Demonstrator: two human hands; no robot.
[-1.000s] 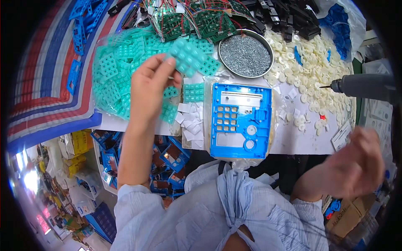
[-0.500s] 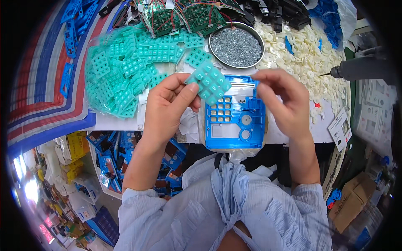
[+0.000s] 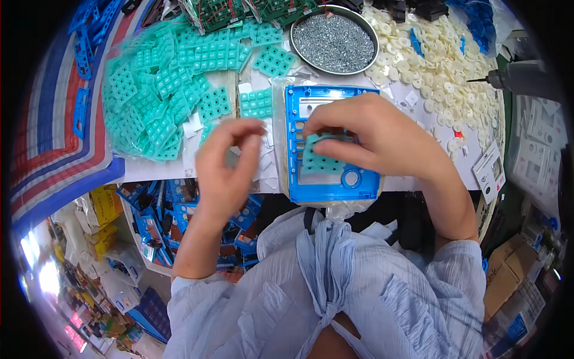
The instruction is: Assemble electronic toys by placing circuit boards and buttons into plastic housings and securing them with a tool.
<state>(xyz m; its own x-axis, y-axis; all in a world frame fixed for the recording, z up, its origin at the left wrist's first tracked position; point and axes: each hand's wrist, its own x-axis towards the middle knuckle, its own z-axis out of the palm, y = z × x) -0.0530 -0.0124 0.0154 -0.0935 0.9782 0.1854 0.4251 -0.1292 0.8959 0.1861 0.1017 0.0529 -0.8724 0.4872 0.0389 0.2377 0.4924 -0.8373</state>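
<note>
1. The keypad (image 3: 323,163) is seen as a teal, flexible sheet with rows of dark spots on its upturned face; its upper part is hidden by the right hand (image 3: 382,137).
2. The keypad is gripped between the thumb and fingers of the right hand. It is located over the blue housing (image 3: 326,190), by the square openings; whether the two are in contact cannot be told.
3. The left hand (image 3: 227,164) is positioned left of the blue housing, fingers curled and thumb set slightly apart; nothing is seen between them.
4. Single items are counted as follows: one blue housing, one round dish (image 3: 375,57) filled with small metal screws (image 3: 335,42), one grey powered screwdriver (image 3: 526,81), one small red piece (image 3: 458,134).
5. Two blue pieces (image 3: 417,42) are found among the cream discs (image 3: 436,72). At least two green circuit boards (image 3: 212,15) are seen at the far edge. The cream discs and the heaped teal keypads (image 3: 164,90) are too numerous to be counted.
6. The blue housing is supported on clear plastic (image 3: 280,107) on a white table (image 3: 149,171), beside scattered white slips (image 3: 269,167).
7. A striped sheet (image 3: 45,137) is spread at the left. More blue housings (image 3: 158,227) are stored below table level; a cardboard box (image 3: 511,272) is placed at the lower right.
</note>
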